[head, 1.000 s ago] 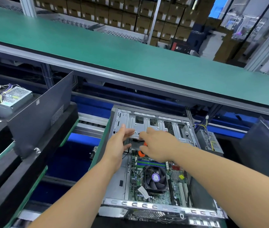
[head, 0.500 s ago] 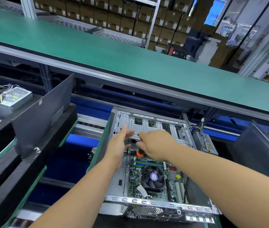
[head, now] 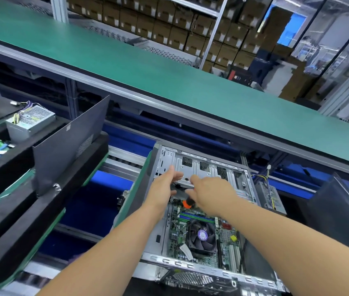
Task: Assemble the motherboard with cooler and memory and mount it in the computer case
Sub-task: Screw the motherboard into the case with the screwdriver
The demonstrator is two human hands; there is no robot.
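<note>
The left hand (head: 161, 189), at centre frame, has its fingers straight against the metal drive cage (head: 203, 169) of the computer case (head: 192, 265). Just right of it, the right hand (head: 209, 194) curls round a tool with an orange and black handle (head: 187, 203); the tool's tip is hidden behind the fingers. Below them the motherboard (head: 177, 233) lies inside the case, its cooler (head: 201, 237) and memory (head: 192, 216) fitted. The case's lower edge is blurred. A power supply (head: 30, 121) sits at the left; another (head: 273, 198) at the right is partly hidden.
</note>
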